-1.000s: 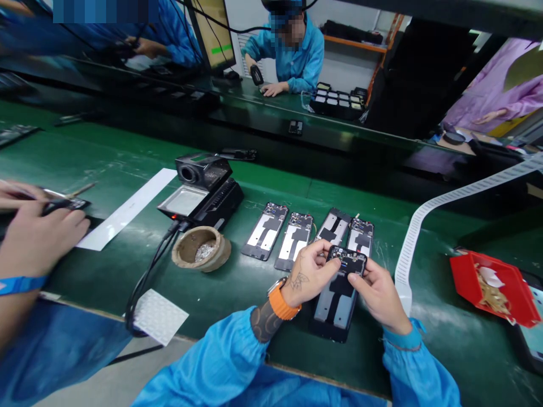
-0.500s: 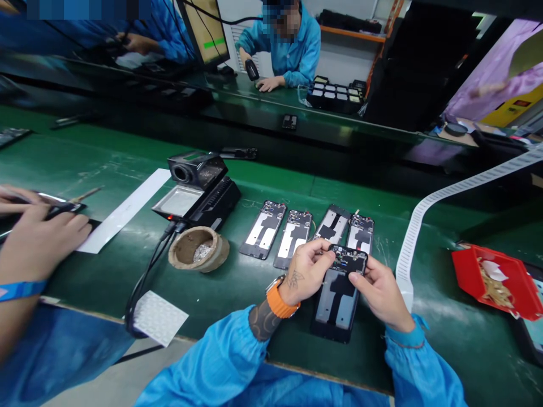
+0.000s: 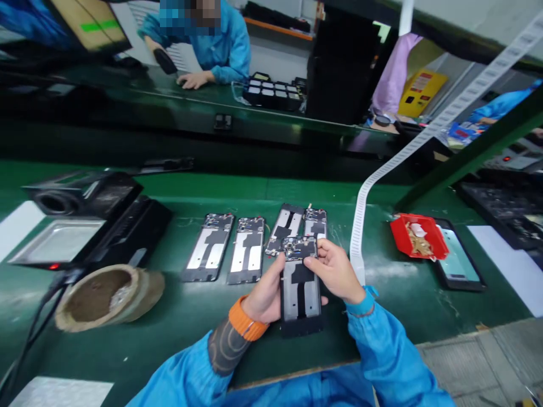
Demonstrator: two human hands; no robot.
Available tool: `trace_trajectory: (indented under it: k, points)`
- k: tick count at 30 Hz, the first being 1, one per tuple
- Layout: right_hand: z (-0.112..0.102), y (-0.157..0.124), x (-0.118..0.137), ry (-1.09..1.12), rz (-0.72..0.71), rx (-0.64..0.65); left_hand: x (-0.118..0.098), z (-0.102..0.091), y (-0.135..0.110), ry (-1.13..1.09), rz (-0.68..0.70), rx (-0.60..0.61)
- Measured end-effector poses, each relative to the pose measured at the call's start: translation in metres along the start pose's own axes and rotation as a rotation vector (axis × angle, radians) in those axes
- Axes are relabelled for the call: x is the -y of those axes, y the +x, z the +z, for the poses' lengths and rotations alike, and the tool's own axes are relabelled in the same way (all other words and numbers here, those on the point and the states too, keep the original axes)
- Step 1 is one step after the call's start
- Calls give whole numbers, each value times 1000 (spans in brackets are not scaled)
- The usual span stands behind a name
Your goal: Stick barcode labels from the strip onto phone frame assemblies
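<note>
A black phone frame with a bare metal plate and a circuit board at its top is lifted off the green bench. My left hand cradles it from below, fingers wrapped under its back. My right hand is closed in a pinch at the frame's top right edge, beside the circuit board. Several more phone frames lie side by side on the bench just beyond my hands.
A black machine with a metal plate and a brown bowl stand at the left. A red tray of small parts sits on a phone at the right, by a white perforated tape strip. A person in blue works across the line.
The view swung right and closer. The phone frame came up off the bench, and my left hand moved from its top edge to underneath it. The co-worker's hands at left left the view.
</note>
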State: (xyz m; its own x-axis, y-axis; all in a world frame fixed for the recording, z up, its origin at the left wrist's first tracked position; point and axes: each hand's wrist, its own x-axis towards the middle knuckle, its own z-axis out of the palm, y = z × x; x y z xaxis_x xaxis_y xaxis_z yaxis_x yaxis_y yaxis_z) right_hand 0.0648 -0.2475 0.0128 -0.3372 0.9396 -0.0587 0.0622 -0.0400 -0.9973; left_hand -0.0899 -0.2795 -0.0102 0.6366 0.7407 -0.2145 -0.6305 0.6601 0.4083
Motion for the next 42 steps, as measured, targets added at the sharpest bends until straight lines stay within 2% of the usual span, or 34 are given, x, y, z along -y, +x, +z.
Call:
trace_trajectory:
  k: [1, 3, 5, 6, 7, 9, 11, 13, 15, 18, 20, 22, 27, 35, 39, 42]
  points:
    - [-7, -4, 6, -101, -15, -81, 1, -1, 0, -44, -38, 87]
    - [-32, -17, 21, -316, -95, -329, 0, -2, 0, -93, -38, 177]
    - [-67, -34, 28, -487, -191, -582, -2, -2, 0, -100, -18, 177]
    - [-85, -42, 26, -560, -202, -636, -3, -2, 1, -96, -8, 154]
    - [-102, -48, 20, -658, -196, -626, -3, -2, 1, -89, -2, 125]
    - [-128, -56, -6, -866, -205, -441, -4, -1, 2, -75, -3, 78]
    - [-141, -59, -40, -969, -216, -274, -4, 0, 2, -55, -46, 62]
    - [-144, -59, -69, -1012, -244, -267, -4, 3, 3, -41, -74, 28]
    - [-142, -58, -86, -1013, -275, -312, -3, 7, 4, -33, -29, -79]
    - [-141, -56, -89, -975, -287, -326, 0, 13, 7, 33, 35, -297]
    - [-142, -55, -86, -957, -283, -332, 1, 14, 9, 94, 3, -364]
    - [-143, -53, -86, -965, -286, -360, 1, 14, 10, 97, -9, -352]
    - [-139, -50, -92, -1113, -367, -413, -4, 10, 12, -46, 69, -296]
    - [-132, -53, -91, -1283, -495, -298, -9, 10, 11, -129, 91, -272]
    - [-131, -52, -90, -1279, -493, -278, -10, 8, 9, -125, 59, -249]
    - [-130, -49, -90, -1254, -471, -284, -12, 11, 7, -117, 54, -310]
